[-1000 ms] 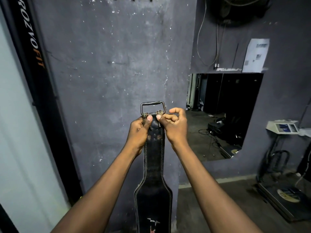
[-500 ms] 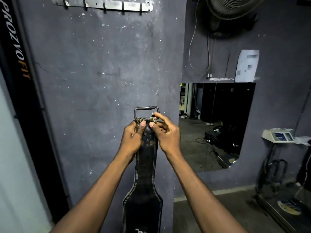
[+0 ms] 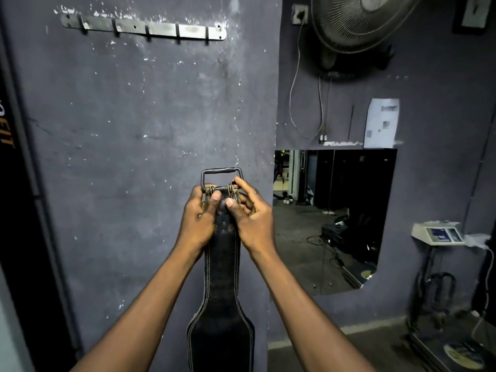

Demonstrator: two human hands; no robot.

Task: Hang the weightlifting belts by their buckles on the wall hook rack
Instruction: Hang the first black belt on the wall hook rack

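The black leather belt (image 3: 221, 264) is hanging upright in front of the grey wall (image 3: 120, 157), well below the wall hook rack (image 3: 142, 28). Its metal buckle (image 3: 221, 171) is pointing up toward the rack. The left hand (image 3: 198, 224) is gripping the belt just under the buckle, thumb pressing the front and fingers (image 3: 198, 190) curling behind. The right hand (image 3: 252, 221) is pinching the same end, its forefinger touching the buckle's frame. Both forearms are reaching up and forward. A fan (image 3: 359, 20) is hanging right of the rack.
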